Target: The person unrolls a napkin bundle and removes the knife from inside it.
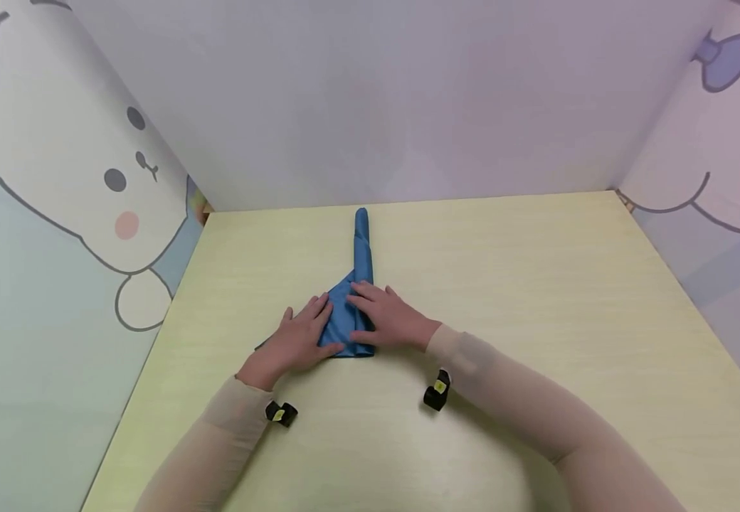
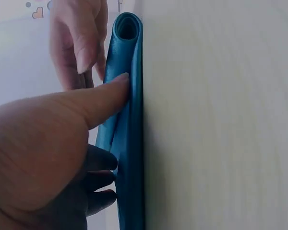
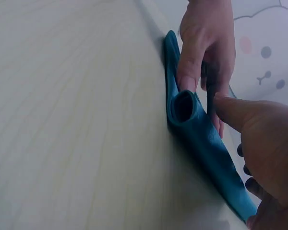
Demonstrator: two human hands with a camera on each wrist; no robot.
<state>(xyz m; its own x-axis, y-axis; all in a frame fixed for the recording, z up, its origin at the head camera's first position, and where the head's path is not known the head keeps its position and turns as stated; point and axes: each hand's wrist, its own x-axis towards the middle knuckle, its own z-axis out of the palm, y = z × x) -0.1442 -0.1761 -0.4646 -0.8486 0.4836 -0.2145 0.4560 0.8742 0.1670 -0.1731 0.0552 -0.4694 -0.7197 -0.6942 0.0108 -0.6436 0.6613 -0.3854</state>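
Note:
A shiny blue cloth lies on the table, its right side rolled into a narrow tube that points away from me. Its left part is a flat, slanting flap. On that flap rests my left hand, fingers extended and thumb near the roll. My right hand lies across the tube from the right, with loosely bent fingers on top and the thumb near its close end. In the left wrist view the hollow end of the rolled cloth shows. The right wrist view shows the tube beside my right fingers.
The pale wooden table extends on both sides of the cloth. A plain white wall stands along its far edge, and side panels with cartoon animals flank it. Small black devices are strapped to both wrists.

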